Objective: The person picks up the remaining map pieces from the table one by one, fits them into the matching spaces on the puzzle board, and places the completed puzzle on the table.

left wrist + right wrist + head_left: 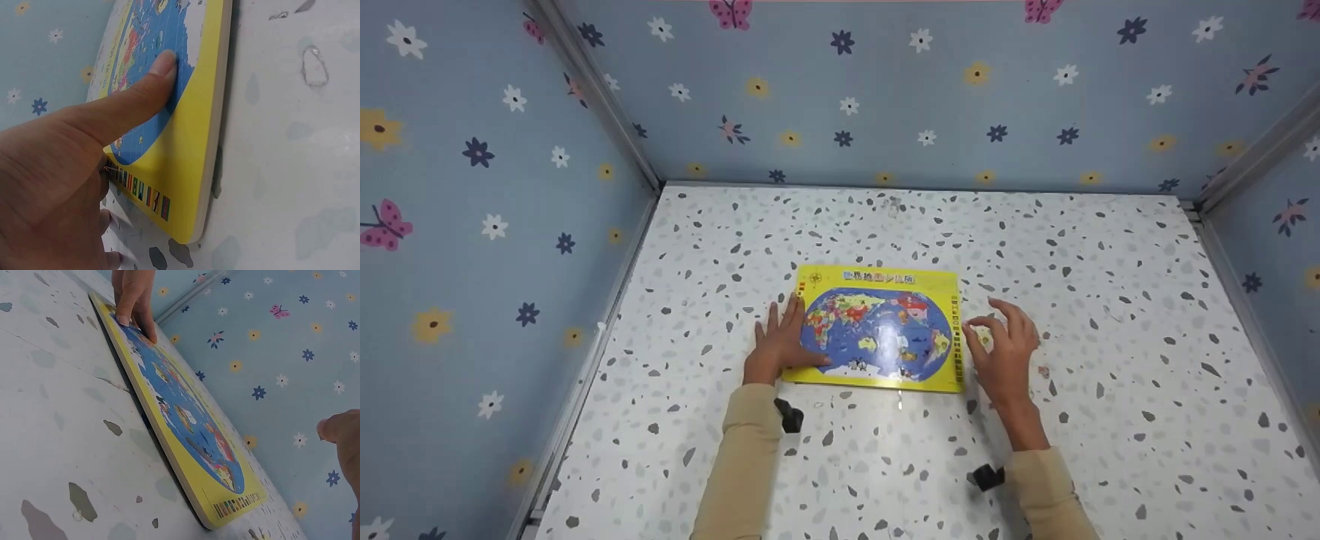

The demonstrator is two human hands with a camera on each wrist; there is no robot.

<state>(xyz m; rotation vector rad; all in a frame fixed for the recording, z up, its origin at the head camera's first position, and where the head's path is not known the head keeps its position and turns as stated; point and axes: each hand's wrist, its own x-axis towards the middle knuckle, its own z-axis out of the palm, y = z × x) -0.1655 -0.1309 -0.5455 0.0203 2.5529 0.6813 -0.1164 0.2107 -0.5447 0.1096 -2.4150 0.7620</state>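
Head view, from my end of the link: yellow world map board (pixel 877 334) lying on the speckled table (pixel 885 465), a bit off frame centre toward 5 o'clock, title lettering (pixel 879 277) along its 12 o'clock edge.

Left hand (pixel 782 349) is at the board's 8 o'clock corner, fingers straight and spread apart. Thumb lies across the top face pointing roughly 3 o'clock, and the other fingers run up beside the 9 o'clock edge. Left wrist cam gives me the thumb over the blue ocean, with a row of little flags (pixel 152 197) near the edge below it.

Right hand (pixel 1006 352) is just beside the board's 3 o'clock edge, fingers loosely bent, thumb and index tips close together. I can't tell if those two actually touch. Right wrist cam only shows me part of that hand, well apart from the board, with the flowered wall (pixel 270 343) behind.
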